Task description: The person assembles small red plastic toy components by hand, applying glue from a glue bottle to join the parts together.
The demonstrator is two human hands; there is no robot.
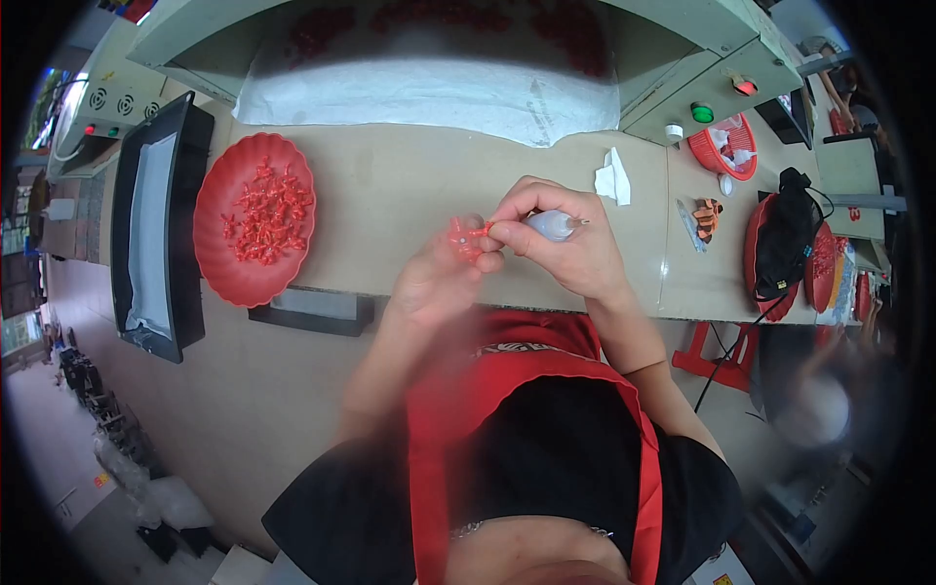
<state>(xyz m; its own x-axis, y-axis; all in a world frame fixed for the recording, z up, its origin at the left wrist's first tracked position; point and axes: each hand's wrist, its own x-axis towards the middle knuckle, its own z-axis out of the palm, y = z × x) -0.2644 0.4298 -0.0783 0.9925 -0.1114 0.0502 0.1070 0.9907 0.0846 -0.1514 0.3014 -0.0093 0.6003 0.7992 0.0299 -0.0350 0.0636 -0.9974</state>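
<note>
My left hand (pixel 434 268) is raised over the table's front edge, fingers curled round small red plastic pieces (pixel 462 237). Their exact shape is too small to make out. Close against it, my right hand (pixel 575 244) pinches at one of these pieces with thumb and forefinger. A whitish squeeze bottle (pixel 552 225) with a thin metal tip is also tucked in my right hand, its tip pointing right. To the left, a red scalloped tray (pixel 219 258) bears a heap of similar red pieces (pixel 268 214).
A long black tray (pixel 192 234) stands at far left. Ahead is a pale cabinet with a white sheet (pixel 429 102) inside and a green button (pixel 701 112). On the right are crumpled tissue (pixel 613 177), a red basket (pixel 704 154) and a black bag (pixel 783 239). Another person is at far right.
</note>
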